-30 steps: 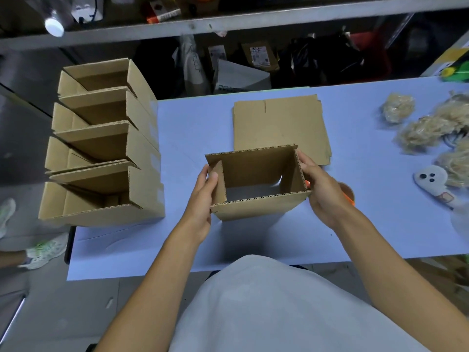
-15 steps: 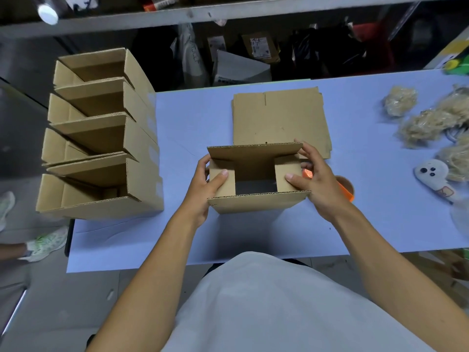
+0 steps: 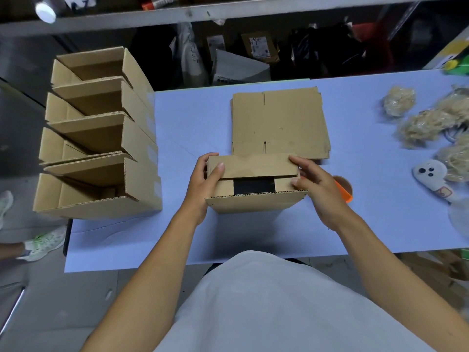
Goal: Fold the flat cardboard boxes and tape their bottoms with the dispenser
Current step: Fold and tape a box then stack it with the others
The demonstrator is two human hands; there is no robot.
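Note:
A small brown cardboard box (image 3: 256, 203) stands on the blue table (image 3: 368, 219) in front of me. Its two side flaps lie folded inward and the far flap is coming down over them. My left hand (image 3: 203, 184) grips the box's left side, thumb on the far flap. My right hand (image 3: 317, 186) holds the right end of that flap with curled fingers. Behind my right hand, an orange tape dispenser (image 3: 344, 190) is partly hidden. A stack of flat cardboard blanks (image 3: 279, 123) lies just beyond the box.
Several folded open boxes (image 3: 101, 138) are piled in a row at the table's left end. Clumps of pale straw filler (image 3: 431, 120) and a small white toy (image 3: 431, 174) lie at the right. A shelf with packages runs behind the table. Someone's shoe (image 3: 43, 243) shows on the floor at left.
The side flaps were pushed inward, then the far flap came down over them. Both hands shifted from the side walls up onto the flaps.

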